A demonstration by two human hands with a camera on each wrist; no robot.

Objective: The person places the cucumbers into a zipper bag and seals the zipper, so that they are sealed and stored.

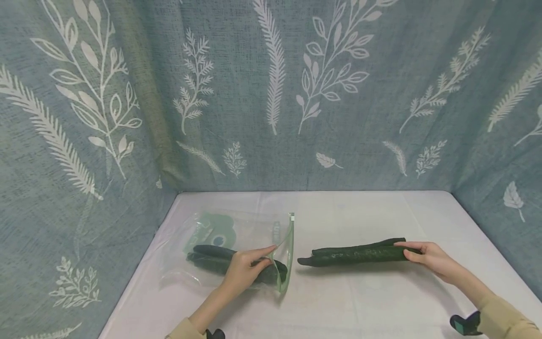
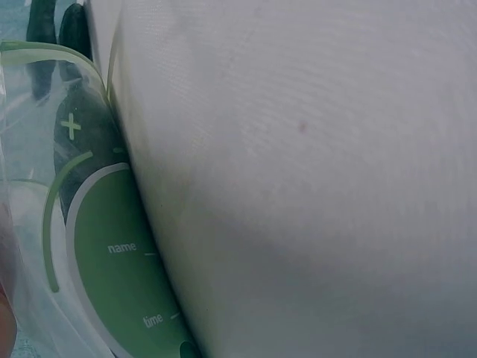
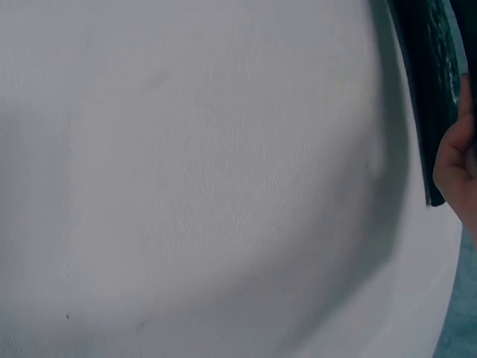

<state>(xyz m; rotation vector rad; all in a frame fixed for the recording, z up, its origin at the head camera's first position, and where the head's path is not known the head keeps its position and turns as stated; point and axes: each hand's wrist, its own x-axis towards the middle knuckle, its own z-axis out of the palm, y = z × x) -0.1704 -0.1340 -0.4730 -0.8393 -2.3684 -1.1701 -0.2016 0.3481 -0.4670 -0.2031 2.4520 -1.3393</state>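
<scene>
Left hand [image 1: 247,269]: grip pinches the zip bag [image 1: 254,225] at its mouth, probably to part it.
Zip bag: left on the worktop [image 1: 360,306], bagged cucumbers [image 1: 207,264] inside.
Long cucumbers [image 1: 355,256]: right of bag; right hand [image 1: 436,260] grips their right ends, likely to pair them.

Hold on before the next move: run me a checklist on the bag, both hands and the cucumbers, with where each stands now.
1. Left hand on the bag: ok, pinching its open edge.
2. Bag mouth spread: ok, its edges stand apart.
3. Right hand on the loose cucumbers: ok, holding at their right end.
4. Both loose cucumbers firmly gripped: cannot tell, the grip is partly hidden.
5. Bagged cucumbers well back from the mouth: not ok, right ends lie close to it.
</scene>
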